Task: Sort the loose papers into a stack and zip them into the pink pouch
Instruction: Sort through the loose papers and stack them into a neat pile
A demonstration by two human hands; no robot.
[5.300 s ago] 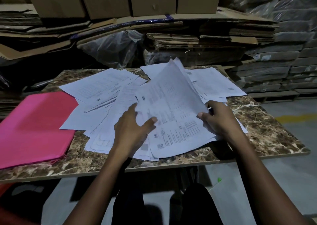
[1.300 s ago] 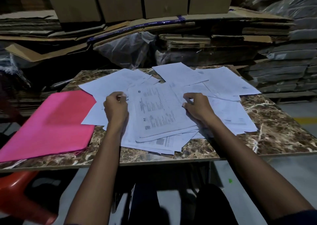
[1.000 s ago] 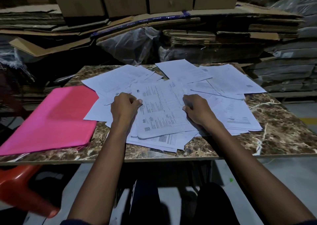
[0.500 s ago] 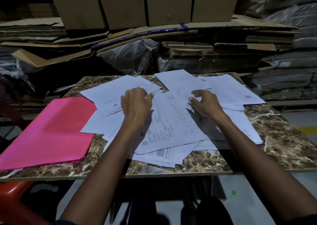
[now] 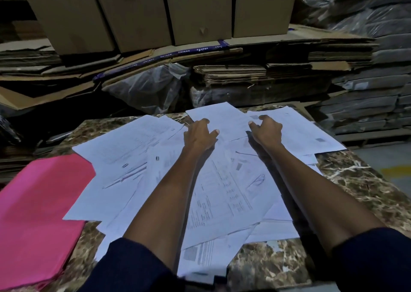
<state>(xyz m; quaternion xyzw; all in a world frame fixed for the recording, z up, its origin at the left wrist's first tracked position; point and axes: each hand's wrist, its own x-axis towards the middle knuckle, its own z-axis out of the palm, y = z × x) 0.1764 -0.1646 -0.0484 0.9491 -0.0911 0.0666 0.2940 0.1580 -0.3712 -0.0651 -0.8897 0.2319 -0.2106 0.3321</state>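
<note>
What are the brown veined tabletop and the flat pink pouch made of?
Brown veined tabletop: looks like polished marble or a marble-print laminate; white veins, slight sheen, thin edge. Flat pink pouch: matte and limp, probably fabric or soft plastic; too dim to tell.

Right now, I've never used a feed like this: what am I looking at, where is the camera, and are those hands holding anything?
There is no machine here. The single view comes from a camera worn on a person's head, looking forward and down over both arms. The left hand and right hand reach to the far side of a marble-patterned table, fingers spread on a sheet at the back. Neither clearly grips it. Loose papers lie scattered and overlapping, not stacked. The pink pouch lies flat at the left; its zip cannot be seen. Cardboard boxes and flattened cardboard are piled behind.
</note>
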